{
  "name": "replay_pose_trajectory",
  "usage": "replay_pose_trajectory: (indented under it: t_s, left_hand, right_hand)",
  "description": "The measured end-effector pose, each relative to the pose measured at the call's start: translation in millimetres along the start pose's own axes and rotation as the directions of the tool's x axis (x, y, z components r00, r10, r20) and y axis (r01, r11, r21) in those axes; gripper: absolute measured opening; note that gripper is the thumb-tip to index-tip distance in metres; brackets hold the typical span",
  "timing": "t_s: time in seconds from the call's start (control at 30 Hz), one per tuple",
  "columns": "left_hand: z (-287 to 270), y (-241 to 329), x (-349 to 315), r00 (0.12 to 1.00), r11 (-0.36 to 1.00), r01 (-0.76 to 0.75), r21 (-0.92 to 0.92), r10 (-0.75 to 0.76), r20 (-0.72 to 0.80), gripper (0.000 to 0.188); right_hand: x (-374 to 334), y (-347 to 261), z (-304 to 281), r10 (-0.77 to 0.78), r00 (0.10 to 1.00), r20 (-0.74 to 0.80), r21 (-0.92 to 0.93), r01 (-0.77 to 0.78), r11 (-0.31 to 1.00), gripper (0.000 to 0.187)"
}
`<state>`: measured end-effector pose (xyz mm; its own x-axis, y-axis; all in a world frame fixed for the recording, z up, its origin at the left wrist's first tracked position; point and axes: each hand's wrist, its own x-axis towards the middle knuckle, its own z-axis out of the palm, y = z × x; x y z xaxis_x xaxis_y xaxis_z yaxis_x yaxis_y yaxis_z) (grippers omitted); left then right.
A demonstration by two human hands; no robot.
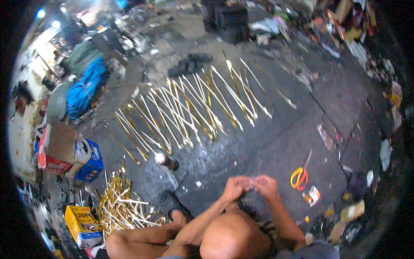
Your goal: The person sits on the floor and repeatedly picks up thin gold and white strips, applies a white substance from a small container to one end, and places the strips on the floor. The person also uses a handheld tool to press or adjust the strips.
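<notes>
My left hand (236, 188) and my right hand (266, 186) meet in front of my knee, fingertips pinched close together. Between them is a small whitish thing, too small and blurred to name. Scissors (299, 178) with yellow and red handles lie on the floor to the right of my right hand. Ahead, a long row of thin white and gold strips (181, 110) is spread across the dark floor, many crossing one another. A small can-like container (166, 161) with a pale top stands near the row's front edge.
At lower left lies a tangled heap of gold and white strips (120, 203), beside a yellow box (82, 224). Beyond are a blue and white carton (88, 159), a brown carton (60, 142) and a blue bag (86, 88). Scraps (353, 211) litter the right side.
</notes>
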<state>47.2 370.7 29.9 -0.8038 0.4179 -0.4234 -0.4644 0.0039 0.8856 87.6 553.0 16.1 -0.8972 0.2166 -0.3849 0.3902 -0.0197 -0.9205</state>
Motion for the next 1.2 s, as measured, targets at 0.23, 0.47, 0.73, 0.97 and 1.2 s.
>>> replay_pose_trajectory:
  t_s: [0.23,0.47,0.73,0.97,1.2]
  left_hand:
    - [-5.9,-22.2,0.7,0.971,0.962,-0.015,0.272,0.079,-0.225,0.022]
    - [-9.7,-25.3,9.2,0.938,0.976,-0.001,0.217,0.076,-0.337,0.016]
    - [-3.9,-32.4,9.2,0.947,0.982,0.021,0.187,0.040,-0.318,0.025]
    - [-17.5,-33.8,7.9,0.912,0.967,0.078,0.243,0.029,-0.409,0.029]
    - [-11.4,8.7,-17.0,0.947,0.966,0.058,0.252,0.027,-0.321,0.032]
  right_hand:
    - [-0.7,-7.5,19.1,0.257,0.966,0.016,0.125,-0.257,0.958,0.022]
    - [14.2,-7.5,14.5,0.230,0.970,0.084,-0.172,-0.213,0.962,0.022]
    - [9.6,-19.1,33.4,0.263,0.963,0.063,0.073,-0.268,0.961,0.016]
    - [15.1,-0.4,31.3,-0.112,0.962,0.249,-0.519,0.230,0.823,0.017]
    - [3.5,4.7,34.7,-0.423,0.736,0.529,-0.643,0.672,0.367,0.018]
